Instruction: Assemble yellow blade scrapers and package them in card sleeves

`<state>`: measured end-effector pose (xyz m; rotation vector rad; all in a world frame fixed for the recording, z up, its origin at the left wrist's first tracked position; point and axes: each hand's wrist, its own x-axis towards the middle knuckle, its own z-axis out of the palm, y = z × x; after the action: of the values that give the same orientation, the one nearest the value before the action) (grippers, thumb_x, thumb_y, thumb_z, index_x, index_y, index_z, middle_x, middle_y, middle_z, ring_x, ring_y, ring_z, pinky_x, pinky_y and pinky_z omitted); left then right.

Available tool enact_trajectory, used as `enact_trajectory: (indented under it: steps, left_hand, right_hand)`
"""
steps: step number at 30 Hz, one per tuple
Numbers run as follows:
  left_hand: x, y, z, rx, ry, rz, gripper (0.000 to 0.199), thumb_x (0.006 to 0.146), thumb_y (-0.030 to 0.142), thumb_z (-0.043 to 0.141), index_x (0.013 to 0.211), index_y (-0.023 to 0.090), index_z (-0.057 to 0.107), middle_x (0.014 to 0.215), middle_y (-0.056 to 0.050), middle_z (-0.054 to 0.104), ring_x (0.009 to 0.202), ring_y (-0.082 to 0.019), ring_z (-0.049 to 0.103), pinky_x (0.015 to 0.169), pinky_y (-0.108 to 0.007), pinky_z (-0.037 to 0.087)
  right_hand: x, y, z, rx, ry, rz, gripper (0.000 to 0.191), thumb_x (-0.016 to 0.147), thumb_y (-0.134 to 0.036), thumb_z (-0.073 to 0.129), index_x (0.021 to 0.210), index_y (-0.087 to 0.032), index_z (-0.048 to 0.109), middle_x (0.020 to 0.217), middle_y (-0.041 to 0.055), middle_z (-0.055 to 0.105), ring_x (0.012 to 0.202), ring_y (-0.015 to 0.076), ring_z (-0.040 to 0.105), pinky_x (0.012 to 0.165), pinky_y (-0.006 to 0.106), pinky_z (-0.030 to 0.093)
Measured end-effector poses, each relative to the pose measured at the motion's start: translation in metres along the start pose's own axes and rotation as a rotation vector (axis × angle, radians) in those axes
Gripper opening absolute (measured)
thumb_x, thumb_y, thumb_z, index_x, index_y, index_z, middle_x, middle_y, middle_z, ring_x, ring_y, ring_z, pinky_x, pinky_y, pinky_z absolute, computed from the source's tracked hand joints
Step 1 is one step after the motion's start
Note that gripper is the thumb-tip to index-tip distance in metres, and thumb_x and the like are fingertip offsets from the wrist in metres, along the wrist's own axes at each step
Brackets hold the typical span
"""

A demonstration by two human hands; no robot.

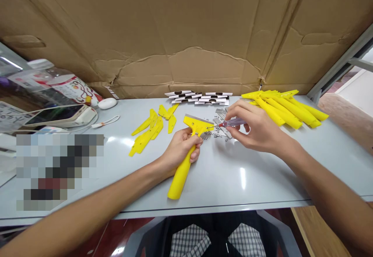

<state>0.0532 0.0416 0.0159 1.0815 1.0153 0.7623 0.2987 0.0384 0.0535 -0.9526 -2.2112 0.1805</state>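
We work at a glossy pale grey counter (262, 187) streaked with bright reflections, brown cardboard (186, 24) rising behind it and a metal frame (335, 70) at the right. Our left hand (186, 148) has its fingers wrapped around a yellow scraper (181, 177), held over the middle of the counter; our right hand (250, 127) pinches a screwdriver (235, 122) between its fingers, tip at the scraper's head. Small metal pieces (215, 134) lie scattered beyond, yellow handles (285, 109) are heaped rightward, and reddish floor (99, 237) shows below
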Motion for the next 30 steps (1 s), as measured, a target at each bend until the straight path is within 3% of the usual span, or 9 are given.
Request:
enact_trajectory:
  steps: [4, 16, 22, 25, 30]
  left_hand:
    - [-0.0007, 0.0006, 0.0003, 0.002, 0.002, -0.002, 0.024, 0.077, 0.027, 0.069, 0.075, 0.022, 0.045, 0.045, 0.007, 0.045, 0.036, -0.007, 0.038, 0.039, -0.021, 0.028]
    - [-0.0001, 0.0016, 0.0018, -0.003, 0.000, 0.003, 0.020, 0.075, 0.023, 0.068, 0.080, 0.021, 0.049, 0.050, 0.007, 0.051, 0.035, -0.007, 0.040, 0.036, -0.021, 0.029]
    - [-0.0005, 0.0009, 0.0023, -0.001, -0.006, 0.003, 0.021, 0.076, 0.023, 0.068, 0.079, 0.022, 0.048, 0.048, 0.008, 0.049, 0.035, -0.006, 0.039, 0.036, -0.021, 0.028]
    - [-0.0010, 0.0020, 0.0017, -0.025, 0.010, 0.000, 0.025, 0.075, 0.024, 0.072, 0.078, 0.022, 0.047, 0.050, 0.007, 0.051, 0.036, -0.007, 0.041, 0.037, -0.021, 0.029]
    - [-0.0001, 0.0000, -0.0008, -0.023, 0.007, 0.002, 0.024, 0.077, 0.025, 0.071, 0.075, 0.021, 0.047, 0.046, 0.007, 0.048, 0.036, -0.007, 0.040, 0.037, -0.021, 0.029]
  right_hand:
    - [-0.0005, -0.0012, 0.0016, 0.045, 0.004, -0.021, 0.007, 0.094, -0.019, 0.062, 0.100, -0.022, 0.065, 0.096, 0.0040, 0.072, 0.080, 0.0161, 0.066, 0.068, 0.030, 0.052]
    - [-0.0003, -0.0001, 0.0018, -0.068, 0.071, -0.028, 0.010, 0.098, -0.027, 0.065, 0.094, -0.019, 0.068, 0.086, 0.0033, 0.075, 0.067, 0.0134, 0.062, 0.064, 0.029, 0.048]
    - [-0.0004, -0.0006, 0.0001, -0.057, 0.050, 0.019, 0.012, 0.097, -0.028, 0.066, 0.091, -0.019, 0.071, 0.083, 0.0020, 0.075, 0.067, 0.0131, 0.063, 0.065, 0.029, 0.047]
    - [-0.0007, 0.0010, -0.0004, -0.048, -0.019, 0.038, 0.010, 0.095, -0.024, 0.068, 0.086, -0.019, 0.071, 0.080, 0.0015, 0.074, 0.069, 0.0136, 0.064, 0.066, 0.029, 0.047]
    - [-0.0001, 0.0029, 0.0002, 0.019, -0.015, -0.051, 0.012, 0.095, -0.017, 0.064, 0.084, -0.019, 0.070, 0.082, 0.0023, 0.073, 0.074, 0.0148, 0.065, 0.070, 0.030, 0.049]
